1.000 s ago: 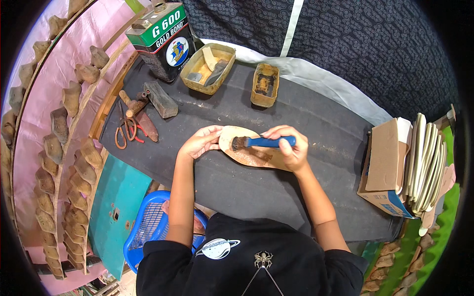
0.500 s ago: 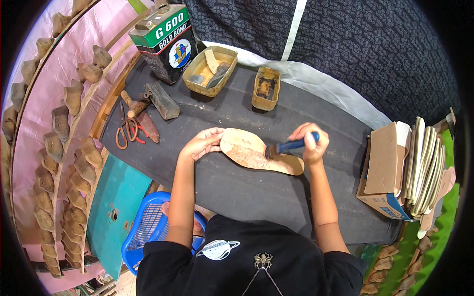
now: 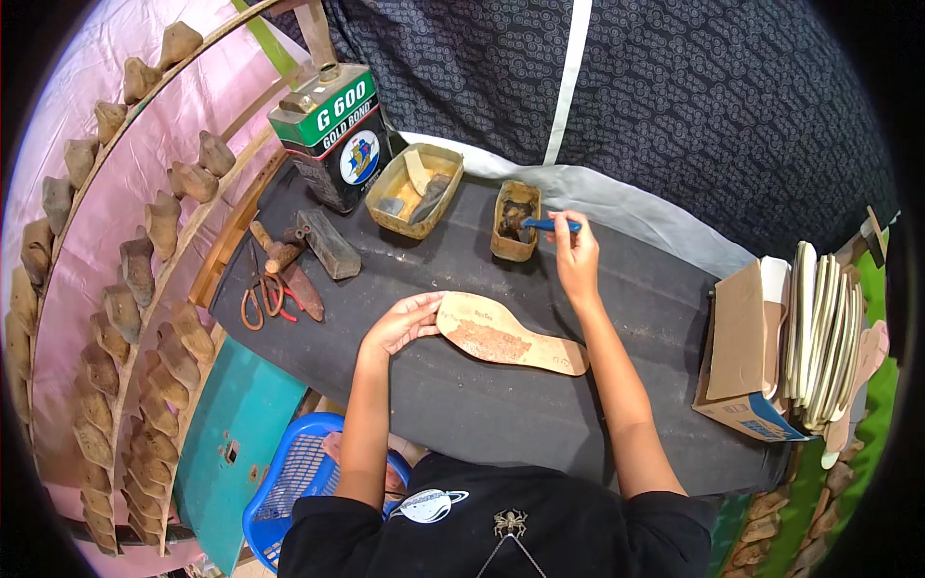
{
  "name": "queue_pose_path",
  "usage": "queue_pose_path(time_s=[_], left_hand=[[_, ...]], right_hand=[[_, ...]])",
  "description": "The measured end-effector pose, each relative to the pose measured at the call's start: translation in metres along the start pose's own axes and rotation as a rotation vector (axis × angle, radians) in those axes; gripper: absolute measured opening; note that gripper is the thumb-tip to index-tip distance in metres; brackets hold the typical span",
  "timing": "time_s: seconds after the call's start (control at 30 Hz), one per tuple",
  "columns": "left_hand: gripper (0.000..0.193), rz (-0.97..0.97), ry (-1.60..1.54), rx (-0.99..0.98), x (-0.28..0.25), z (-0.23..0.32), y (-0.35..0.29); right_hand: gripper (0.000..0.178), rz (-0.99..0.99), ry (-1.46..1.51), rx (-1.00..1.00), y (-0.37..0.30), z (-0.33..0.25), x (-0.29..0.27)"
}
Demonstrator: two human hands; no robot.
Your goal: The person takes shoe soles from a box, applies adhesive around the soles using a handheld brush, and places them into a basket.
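Note:
My left hand (image 3: 409,322) pinches the wide end of a tan shoe insole (image 3: 511,337), which lies over the dark tabletop. A rough, darker patch covers part of the insole's upper face. Farther off, my right hand (image 3: 575,249) is closed around a blue-handled brush (image 3: 552,224). The brush's head is down inside a small yellowish tub (image 3: 512,249) with dark, crusted residue, so its bristles are hidden. Left of that tub stands a larger tub (image 3: 400,221) with a pale scraper-like piece and grey pieces in it.
A green and black metal can (image 3: 332,135) stands at the back left. Near it lie a grey block (image 3: 330,246), a hammer (image 3: 277,252) and scissors (image 3: 258,294). A cardboard box (image 3: 737,337) with stacked insoles (image 3: 819,332) is at right. Wooden shoe lasts (image 3: 122,310) line racks at left.
My right hand has carried the brush off the insole, away from me and into the small tub. My left hand still holds the insole. The whole view has shifted slightly.

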State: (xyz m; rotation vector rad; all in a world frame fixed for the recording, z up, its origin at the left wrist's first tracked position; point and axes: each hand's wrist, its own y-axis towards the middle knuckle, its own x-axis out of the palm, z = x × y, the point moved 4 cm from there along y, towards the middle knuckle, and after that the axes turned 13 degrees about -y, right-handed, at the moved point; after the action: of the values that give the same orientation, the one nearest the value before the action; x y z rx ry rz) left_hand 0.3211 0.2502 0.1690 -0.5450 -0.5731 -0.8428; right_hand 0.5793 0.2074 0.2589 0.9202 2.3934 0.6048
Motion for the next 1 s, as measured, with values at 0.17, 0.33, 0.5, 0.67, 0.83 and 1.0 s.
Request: queue_pose_path(time_s=[0.17, 0.33, 0.5, 0.67, 0.83, 1.0], left_hand=[[0.039, 0.000, 0.008, 0.010, 0.000, 0.002, 0.001], [0.039, 0.002, 0.020, -0.007, 0.000, 0.001, 0.000], [0.039, 0.027, 0.017, -0.017, -0.001, -0.001, -0.001], [0.039, -0.007, 0.007, -0.002, 0.001, -0.001, 0.001], [0.037, 0.018, 0.022, -0.012, 0.000, 0.001, 0.000], [0.035, 0.030, 0.048, -0.014, 0.004, 0.003, 0.000]], right_hand=[[0.019, -0.025, -0.008, -0.001, 0.001, 0.002, 0.002], [0.019, -0.010, 0.049, -0.026, 0.002, -0.007, -0.009], [0.019, 0.078, 0.213, -0.178, -0.006, -0.021, -0.020], [0.019, 0.153, 0.309, -0.186, -0.011, -0.023, -0.036], [0.024, 0.066, 0.398, -0.122, -0.032, -0.030, -0.043], [0.024, -0.164, 0.419, -0.014, -0.065, -0.041, -0.026]])
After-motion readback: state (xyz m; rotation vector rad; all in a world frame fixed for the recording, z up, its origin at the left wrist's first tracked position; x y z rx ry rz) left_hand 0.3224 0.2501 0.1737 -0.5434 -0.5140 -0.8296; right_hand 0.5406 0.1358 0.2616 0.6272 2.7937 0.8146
